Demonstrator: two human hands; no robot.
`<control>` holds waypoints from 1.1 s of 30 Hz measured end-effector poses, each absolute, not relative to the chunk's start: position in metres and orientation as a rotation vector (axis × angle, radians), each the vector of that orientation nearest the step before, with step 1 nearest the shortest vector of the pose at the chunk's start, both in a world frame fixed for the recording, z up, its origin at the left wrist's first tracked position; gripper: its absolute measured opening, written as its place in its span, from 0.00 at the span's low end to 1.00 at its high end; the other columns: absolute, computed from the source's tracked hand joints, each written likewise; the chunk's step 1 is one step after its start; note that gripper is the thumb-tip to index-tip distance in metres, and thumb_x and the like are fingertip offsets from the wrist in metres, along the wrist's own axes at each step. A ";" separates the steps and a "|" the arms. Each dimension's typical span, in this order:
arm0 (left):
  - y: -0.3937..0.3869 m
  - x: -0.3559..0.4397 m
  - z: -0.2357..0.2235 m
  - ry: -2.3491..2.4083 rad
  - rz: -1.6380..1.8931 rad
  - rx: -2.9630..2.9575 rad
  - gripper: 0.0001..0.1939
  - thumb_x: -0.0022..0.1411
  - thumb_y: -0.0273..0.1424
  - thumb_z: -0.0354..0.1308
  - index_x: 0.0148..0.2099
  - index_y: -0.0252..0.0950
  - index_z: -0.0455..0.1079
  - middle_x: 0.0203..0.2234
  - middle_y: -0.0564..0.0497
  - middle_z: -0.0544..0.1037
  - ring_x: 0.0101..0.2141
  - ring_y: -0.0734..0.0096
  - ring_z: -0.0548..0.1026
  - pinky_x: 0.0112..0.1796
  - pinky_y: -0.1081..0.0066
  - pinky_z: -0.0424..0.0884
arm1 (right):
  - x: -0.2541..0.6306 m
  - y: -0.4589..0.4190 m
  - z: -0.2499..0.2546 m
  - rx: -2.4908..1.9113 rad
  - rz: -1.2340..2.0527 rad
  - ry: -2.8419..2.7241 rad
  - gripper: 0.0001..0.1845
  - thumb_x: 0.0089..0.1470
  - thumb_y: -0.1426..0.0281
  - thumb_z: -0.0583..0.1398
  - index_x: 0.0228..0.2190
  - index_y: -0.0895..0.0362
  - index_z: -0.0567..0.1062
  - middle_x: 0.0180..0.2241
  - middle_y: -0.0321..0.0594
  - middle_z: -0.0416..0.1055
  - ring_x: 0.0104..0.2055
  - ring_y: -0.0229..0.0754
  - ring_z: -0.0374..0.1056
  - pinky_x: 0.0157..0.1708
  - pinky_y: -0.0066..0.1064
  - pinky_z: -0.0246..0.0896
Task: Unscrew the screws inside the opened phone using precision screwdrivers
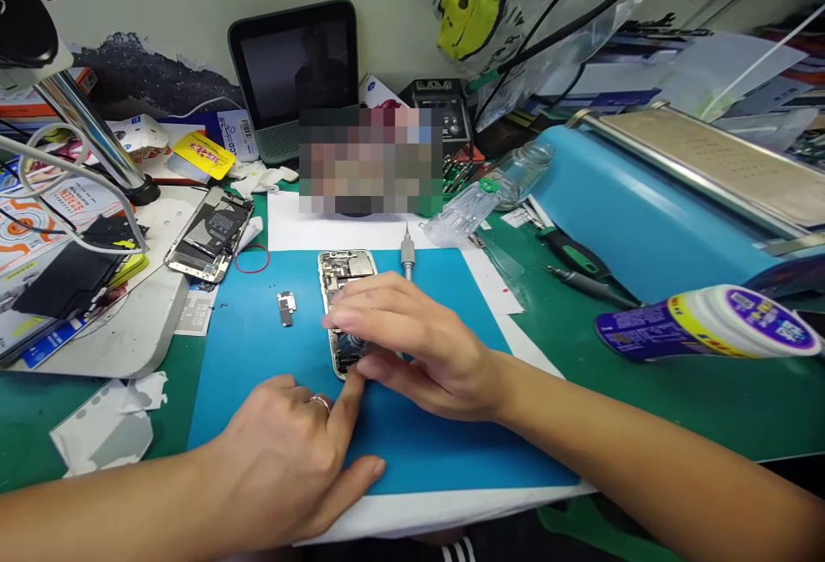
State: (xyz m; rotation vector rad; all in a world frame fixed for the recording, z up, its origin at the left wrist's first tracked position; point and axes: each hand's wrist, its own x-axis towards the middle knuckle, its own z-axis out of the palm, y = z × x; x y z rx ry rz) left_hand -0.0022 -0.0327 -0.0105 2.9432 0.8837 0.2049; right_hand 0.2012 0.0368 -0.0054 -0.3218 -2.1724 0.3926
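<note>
An opened smartphone [351, 265] lies on a blue mat [451, 459], its inner parts exposed. My right hand [418, 343] hovers over it with fingers stretched out and hides much of its middle and right side. No object shows in that hand. My left hand [290, 442] rests at the near end, its index fingertip at the phone's lower edge, thumb held apart and the other fingers curled. To the phone's left lies a small metal shield plate [285, 308]. Beyond my right hand, a grey precision screwdriver [407, 253] points away from me.
A second opened phone [210, 235] leans on a white stand base [138, 343] at left. A red rubber band [252, 259] lies beside it. On the right are a purple-and-white tub [702, 321], another screwdriver [589, 287] and a blue roll [619, 201]. A tablet-like screen [296, 64] stands behind.
</note>
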 end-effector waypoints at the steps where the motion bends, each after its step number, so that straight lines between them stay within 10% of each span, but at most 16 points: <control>1: -0.033 -0.002 -0.011 0.881 0.211 2.943 0.27 0.78 0.39 0.31 0.57 0.21 0.62 0.20 0.49 0.75 0.18 0.59 0.74 0.22 0.59 0.73 | 0.201 0.037 -0.006 -0.326 0.418 -2.170 0.24 0.69 0.75 0.53 0.63 0.55 0.61 0.41 0.43 0.79 0.48 0.43 0.73 0.53 0.41 0.71; 18: -0.034 -0.005 -0.012 0.908 0.190 2.931 0.17 0.72 0.39 0.50 0.52 0.29 0.63 0.21 0.52 0.76 0.19 0.60 0.75 0.23 0.62 0.72 | 0.200 0.040 -0.008 -0.285 0.401 -2.201 0.27 0.68 0.75 0.54 0.66 0.53 0.58 0.45 0.43 0.80 0.54 0.42 0.70 0.58 0.41 0.68; 33: -0.033 -0.006 -0.015 0.899 0.163 2.926 0.23 0.73 0.39 0.48 0.59 0.24 0.60 0.23 0.50 0.77 0.20 0.58 0.76 0.24 0.58 0.74 | 0.201 0.043 -0.009 -0.285 0.448 -2.164 0.28 0.67 0.74 0.57 0.65 0.56 0.59 0.49 0.48 0.78 0.53 0.42 0.72 0.56 0.42 0.69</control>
